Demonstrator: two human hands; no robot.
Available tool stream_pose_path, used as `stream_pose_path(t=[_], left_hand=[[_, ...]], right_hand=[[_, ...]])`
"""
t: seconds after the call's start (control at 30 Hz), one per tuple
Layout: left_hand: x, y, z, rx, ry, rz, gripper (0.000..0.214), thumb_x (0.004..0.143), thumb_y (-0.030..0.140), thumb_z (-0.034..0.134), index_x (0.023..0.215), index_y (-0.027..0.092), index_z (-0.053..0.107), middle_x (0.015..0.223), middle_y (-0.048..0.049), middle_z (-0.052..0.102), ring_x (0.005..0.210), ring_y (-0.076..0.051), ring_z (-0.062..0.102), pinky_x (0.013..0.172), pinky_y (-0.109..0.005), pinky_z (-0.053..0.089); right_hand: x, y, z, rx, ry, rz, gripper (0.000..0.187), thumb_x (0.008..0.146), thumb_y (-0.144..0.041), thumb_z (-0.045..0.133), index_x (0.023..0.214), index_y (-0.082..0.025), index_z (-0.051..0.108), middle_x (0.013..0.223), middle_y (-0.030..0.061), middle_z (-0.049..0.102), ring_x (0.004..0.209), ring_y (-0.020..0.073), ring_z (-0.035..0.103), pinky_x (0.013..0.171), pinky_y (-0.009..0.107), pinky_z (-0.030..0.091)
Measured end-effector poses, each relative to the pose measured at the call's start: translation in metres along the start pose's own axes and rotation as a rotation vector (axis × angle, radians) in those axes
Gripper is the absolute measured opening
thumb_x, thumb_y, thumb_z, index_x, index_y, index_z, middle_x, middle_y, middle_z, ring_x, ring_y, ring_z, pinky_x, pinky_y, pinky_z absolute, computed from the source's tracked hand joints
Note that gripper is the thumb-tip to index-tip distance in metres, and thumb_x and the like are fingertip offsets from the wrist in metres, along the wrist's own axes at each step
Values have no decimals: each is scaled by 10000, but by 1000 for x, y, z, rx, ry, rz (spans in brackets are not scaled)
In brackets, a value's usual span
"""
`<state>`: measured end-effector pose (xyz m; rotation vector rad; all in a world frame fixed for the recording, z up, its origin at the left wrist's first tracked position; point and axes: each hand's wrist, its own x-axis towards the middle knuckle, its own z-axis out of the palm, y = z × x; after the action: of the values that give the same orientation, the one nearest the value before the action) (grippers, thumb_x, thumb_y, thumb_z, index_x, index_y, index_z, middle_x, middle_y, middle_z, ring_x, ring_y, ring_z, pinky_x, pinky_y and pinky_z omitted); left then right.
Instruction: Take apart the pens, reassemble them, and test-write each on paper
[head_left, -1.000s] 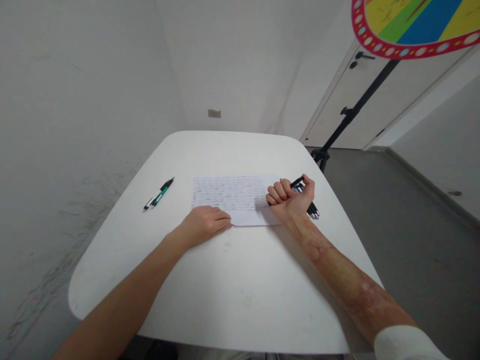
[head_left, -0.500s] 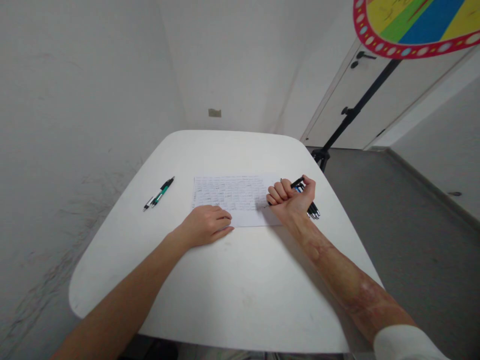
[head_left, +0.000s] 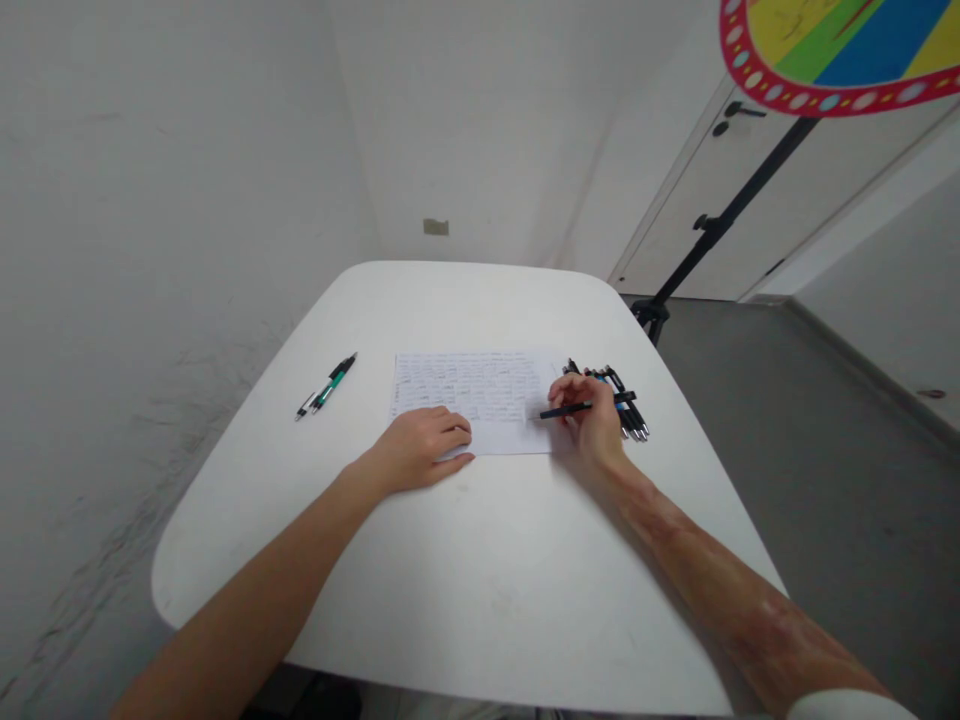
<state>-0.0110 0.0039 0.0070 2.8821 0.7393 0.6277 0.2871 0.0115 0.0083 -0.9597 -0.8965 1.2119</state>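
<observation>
A sheet of paper (head_left: 510, 437) covered in rows of handwriting lies on the white table (head_left: 480, 560). My left hand (head_left: 424, 445) rests flat on the sheet's lower left corner, fingers stretched out. Over the paper's right side, my right hand (head_left: 596, 415) is closed on a black pen (head_left: 568, 410), which lies nearly level with its tip pointing left. I cannot tell whether the tip touches the paper. Several dark pens (head_left: 636, 420) lie in a bunch just beyond and to the right of that hand, which partly covers them.
Two pens (head_left: 330, 385), one with a green barrel, lie on the table's left side. Pale walls stand behind and to the left. At the right, a colourful wheel (head_left: 847, 50) on a black stand (head_left: 731, 215) rises in front of a white door (head_left: 705, 260).
My right hand has turned over from a fist around the upright-tilted pen to a finger grip with the pen lower. My left hand stays on the paper. The view has shifted slightly.
</observation>
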Motion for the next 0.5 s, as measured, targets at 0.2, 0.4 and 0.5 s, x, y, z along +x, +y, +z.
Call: stream_pose_path(t=[0.2,0.4,0.5], left_hand=[[0,0,1,-22,5,-16,180,1093,335,620,1092,203,743,1169,-92,789,1025,-231,746,919,-389,594],[0,-1,2,-30,-3,-23,198,1104,333,599,1106,209,753,1163,-98,787,1043,-236,746,935,-399,601],[0,-2,3,-38,-2,-28,196,1106,332,597,1101,203,745,1172,-97,787,1057,-243,746,945,-409,601]], right_hand=[[-18,11,-11,-244,-74,53,583,918,-766,722,969,-193,818,770,93,794,419,144,554,381,280,259],[-23,2,-5,-440,-72,-116,319,983,-525,780,853,-235,809,662,10,648,506,132,476,468,282,329],[-22,2,-4,-369,-47,-93,157,936,-370,833,852,-248,784,591,-25,555,516,146,444,482,287,324]])
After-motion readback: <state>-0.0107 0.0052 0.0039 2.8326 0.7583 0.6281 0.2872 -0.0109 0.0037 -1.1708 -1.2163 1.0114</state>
